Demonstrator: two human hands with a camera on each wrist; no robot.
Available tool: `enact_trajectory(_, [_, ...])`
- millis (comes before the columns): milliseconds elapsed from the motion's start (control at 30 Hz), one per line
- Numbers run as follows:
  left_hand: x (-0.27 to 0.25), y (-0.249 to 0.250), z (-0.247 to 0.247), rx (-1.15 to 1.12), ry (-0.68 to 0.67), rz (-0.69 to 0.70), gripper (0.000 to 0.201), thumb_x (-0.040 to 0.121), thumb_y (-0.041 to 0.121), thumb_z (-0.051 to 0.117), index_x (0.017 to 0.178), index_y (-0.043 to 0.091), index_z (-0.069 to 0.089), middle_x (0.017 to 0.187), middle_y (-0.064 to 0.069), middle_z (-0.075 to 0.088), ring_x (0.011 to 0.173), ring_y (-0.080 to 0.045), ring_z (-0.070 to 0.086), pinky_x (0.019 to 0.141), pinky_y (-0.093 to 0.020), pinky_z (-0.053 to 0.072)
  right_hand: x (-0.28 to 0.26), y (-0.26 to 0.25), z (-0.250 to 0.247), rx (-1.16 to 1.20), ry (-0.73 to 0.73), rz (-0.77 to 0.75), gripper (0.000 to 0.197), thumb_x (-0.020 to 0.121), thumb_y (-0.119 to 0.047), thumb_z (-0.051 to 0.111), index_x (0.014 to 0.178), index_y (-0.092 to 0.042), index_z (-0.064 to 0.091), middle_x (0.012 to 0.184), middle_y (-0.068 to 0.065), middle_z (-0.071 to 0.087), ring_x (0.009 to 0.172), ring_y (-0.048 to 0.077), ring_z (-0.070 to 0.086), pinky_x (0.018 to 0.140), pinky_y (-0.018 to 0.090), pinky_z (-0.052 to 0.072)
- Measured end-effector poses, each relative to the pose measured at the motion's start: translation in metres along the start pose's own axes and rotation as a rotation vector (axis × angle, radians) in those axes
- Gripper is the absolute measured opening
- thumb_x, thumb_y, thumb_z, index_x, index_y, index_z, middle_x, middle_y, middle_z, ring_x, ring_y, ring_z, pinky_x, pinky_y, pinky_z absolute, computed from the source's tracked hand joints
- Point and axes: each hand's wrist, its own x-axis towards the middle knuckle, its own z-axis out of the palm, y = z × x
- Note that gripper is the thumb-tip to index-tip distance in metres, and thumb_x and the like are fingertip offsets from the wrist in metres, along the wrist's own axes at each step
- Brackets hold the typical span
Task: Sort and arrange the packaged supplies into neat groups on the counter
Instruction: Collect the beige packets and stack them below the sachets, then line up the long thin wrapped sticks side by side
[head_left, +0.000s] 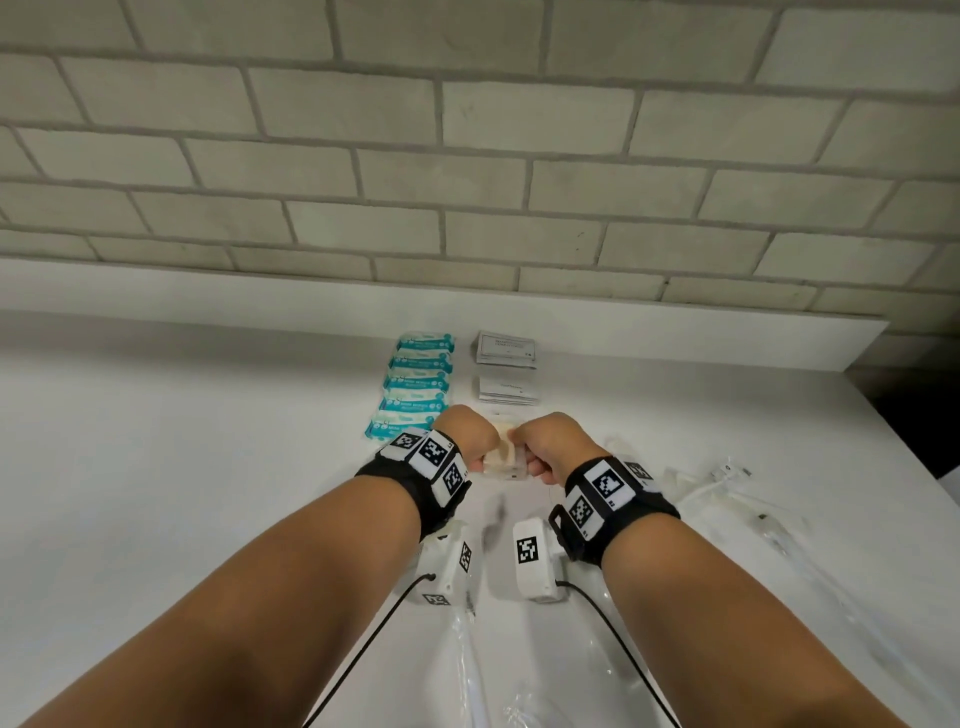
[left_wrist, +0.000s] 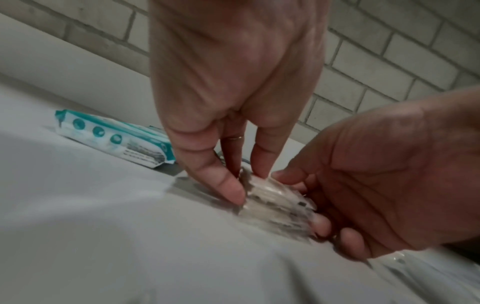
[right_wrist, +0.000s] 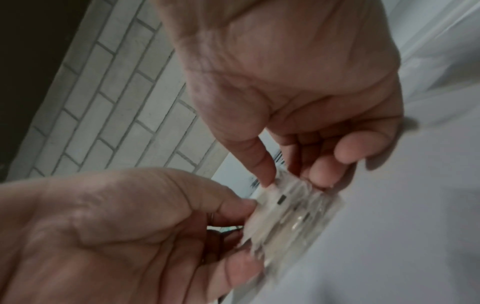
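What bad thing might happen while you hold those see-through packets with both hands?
The stack of clear packets is pinched only at its edges by the left hand and right hand, so slippery packets might slide out and scatter. Setting it down, a hand might bump the teal wipe packs out of line.

Clear-wrapped beige packets (head_left: 503, 451) stacked on the counter, beside teal packs (head_left: 418, 387)

head: I look down and forward over both forearms at counter (head_left: 208, 441) and brick wall (head_left: 467, 156) | left wrist: close under palm, toward fingertips | right wrist: likewise | shared: clear packet (left_wrist: 275, 197) mid-frame, wall
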Motion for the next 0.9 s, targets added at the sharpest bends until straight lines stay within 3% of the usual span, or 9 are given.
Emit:
enact_trajectory(200, [-0.004, 0.0, -0.003, -0.019, -0.008, -0.007, 0.037, 0.086, 0.009, 0.063, 0.12, -0.004, 0.059, 0.118, -0.019, 0.065, 0.084, -0.022, 0.063, 0.077, -0.033, 0.06, -0.001, -0.002, 0.0, -0.1, 0.002, -0.016, 0.038, 0.092, -0.02, 0.055, 0.057, -0.007, 0.048, 0.056, 0.009, 0.045, 0.047, 0.021, 0.04, 0.049, 0.027, 0.031])
enact_trajectory(400, [-0.033, 0.004, -0.012, -0.083, 0.025, 0.022, 0.035, 0.091, 0.012, 0.059, 0.121, -0.007, 0.057, 0.12, -0.023, 0.064, 0.089, -0.026, 0.065, 0.085, -0.038, 0.058, -0.018, 0.002, -0.012, -0.017, -0.01, -0.118, 0.018, 0.093, -0.02, 0.05, 0.08, -0.009, 0.053, 0.064, 0.008, 0.048, 0.046, 0.018, 0.041, 0.042, 0.022, 0.031])
enact_trajectory(467, [-0.05, 0.004, -0.024, -0.12, 0.043, 0.07, 0.033, 0.096, 0.011, 0.052, 0.125, -0.002, 0.054, 0.12, -0.021, 0.063, 0.09, -0.025, 0.064, 0.084, -0.038, 0.057, -0.028, 0.01, -0.031, -0.052, 0.072, -0.229, 0.013, 0.093, -0.022, 0.049, 0.084, -0.015, 0.055, 0.075, 0.006, 0.053, 0.055, 0.017, 0.046, 0.048, 0.024, 0.034])
enact_trajectory(533, [-0.069, -0.003, -0.043, -0.124, 0.024, 0.104, 0.028, 0.097, 0.008, 0.047, 0.124, 0.007, 0.056, 0.111, -0.012, 0.062, 0.082, -0.017, 0.061, 0.074, -0.029, 0.055, -0.036, 0.025, -0.054, -0.204, 0.179, -0.313, 0.01, 0.091, -0.026, 0.053, 0.096, -0.023, 0.06, 0.095, 0.001, 0.062, 0.075, 0.017, 0.057, 0.062, 0.026, 0.044])
enact_trajectory(600, [-0.09, -0.02, -0.063, 0.035, -0.028, 0.129, 0.023, 0.097, 0.009, 0.047, 0.118, 0.014, 0.056, 0.104, -0.004, 0.059, 0.078, -0.013, 0.058, 0.067, -0.022, 0.049, -0.048, 0.044, -0.071, -0.535, 0.186, -0.245, 0.028, 0.088, -0.041, 0.049, 0.111, -0.034, 0.062, 0.116, 0.0, 0.06, 0.107, 0.023, 0.055, 0.087, 0.034, 0.047])
enact_trajectory(667, [-0.105, -0.041, -0.078, 0.429, -0.051, 0.142, 0.028, 0.094, 0.015, 0.05, 0.121, 0.02, 0.057, 0.112, -0.001, 0.061, 0.091, -0.015, 0.059, 0.075, -0.024, 0.046, -0.06, 0.063, -0.077, -0.869, 0.087, -0.153, 0.047, 0.084, -0.05, 0.043, 0.129, -0.038, 0.053, 0.132, 0.001, 0.051, 0.122, 0.028, 0.045, 0.1, 0.038, 0.041])
enact_trajectory(767, [-0.125, -0.071, -0.081, 0.888, -0.127, 0.115, 0.041, 0.089, 0.026, 0.056, 0.13, 0.024, 0.053, 0.131, 0.003, 0.054, 0.115, -0.016, 0.052, 0.092, -0.024, 0.039, -0.091, 0.083, -0.066, -0.994, -0.036, -0.183, 0.06, 0.086, -0.038, 0.058, 0.144, -0.037, 0.039, 0.136, 0.008, 0.043, 0.123, 0.029, 0.045, 0.099, 0.037, 0.044])
enact_trajectory(900, [-0.155, -0.086, -0.066, 0.869, -0.201, 0.203, 0.042, 0.087, 0.026, 0.059, 0.129, 0.024, 0.054, 0.13, 0.003, 0.055, 0.116, -0.016, 0.053, 0.098, -0.028, 0.043, -0.12, 0.095, -0.047, -1.038, -0.073, -0.335, 0.063, 0.086, -0.024, 0.061, 0.144, -0.039, 0.038, 0.136, 0.003, 0.044, 0.12, 0.024, 0.047, 0.097, 0.033, 0.044])
